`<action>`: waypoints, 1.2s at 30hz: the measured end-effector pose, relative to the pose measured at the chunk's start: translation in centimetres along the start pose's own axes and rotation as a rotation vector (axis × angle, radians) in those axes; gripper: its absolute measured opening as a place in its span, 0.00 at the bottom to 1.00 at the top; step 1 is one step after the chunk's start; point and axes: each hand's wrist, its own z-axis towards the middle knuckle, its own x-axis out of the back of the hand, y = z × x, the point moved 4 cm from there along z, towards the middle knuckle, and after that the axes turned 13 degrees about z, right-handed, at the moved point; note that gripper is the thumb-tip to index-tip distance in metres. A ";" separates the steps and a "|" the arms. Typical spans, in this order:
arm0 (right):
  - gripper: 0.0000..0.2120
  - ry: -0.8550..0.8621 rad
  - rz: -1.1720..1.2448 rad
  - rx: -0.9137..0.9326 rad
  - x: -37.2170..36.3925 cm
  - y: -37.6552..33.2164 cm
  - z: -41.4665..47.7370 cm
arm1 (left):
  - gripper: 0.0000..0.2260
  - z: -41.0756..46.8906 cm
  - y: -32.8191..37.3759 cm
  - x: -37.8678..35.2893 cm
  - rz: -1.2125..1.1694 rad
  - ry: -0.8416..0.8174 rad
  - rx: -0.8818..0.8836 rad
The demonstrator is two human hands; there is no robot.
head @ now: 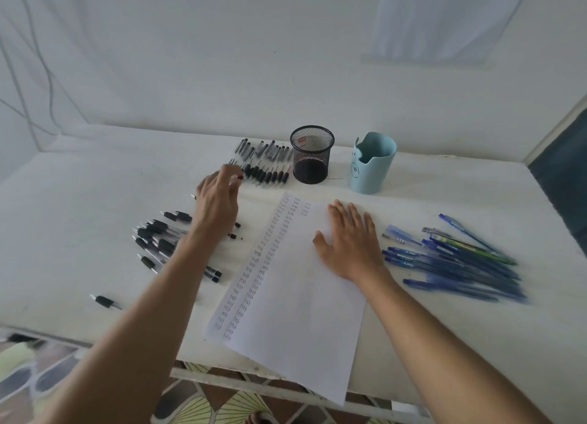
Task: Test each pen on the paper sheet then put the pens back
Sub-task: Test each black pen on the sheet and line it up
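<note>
A white paper sheet [286, 312] with columns of small test marks lies at the table's front middle. My right hand [349, 242] rests flat on it with fingers spread. My left hand [219, 201] reaches to the left end of a row of black-grip pens [266, 169] at the back. Its fingertips are curled round one black pen [231, 162] there, and a tip shows at the hand's left side. Another heap of black-grip pens [158, 239] lies under my left forearm. Several blue pens [454, 264] are heaped right of the sheet.
A black mesh pen cup [312, 156] and a light blue pen cup [371, 163] stand behind the sheet. A single black-grip pen [104, 301] lies near the table's front left edge. The white wall rises right behind the table [95, 201].
</note>
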 end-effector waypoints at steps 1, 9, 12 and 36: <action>0.39 0.000 0.001 -0.001 0.0 0.0 0.0 | 0.08 0.0 0.8 0.1 -0.052 0.035 0.011; 0.47 0.009 0.006 -0.002 0.0 -0.1 0.0 | 0.07 -0.1 6.4 0.7 -0.325 0.034 0.003; 0.47 0.019 0.015 -0.003 0.0 -0.1 0.0 | 0.06 0.3 7.4 0.3 -0.371 -0.116 0.009; 0.36 -0.006 0.018 0.006 0.2 0.0 0.1 | 0.28 0.9 6.2 -5.4 -1.440 -0.379 0.618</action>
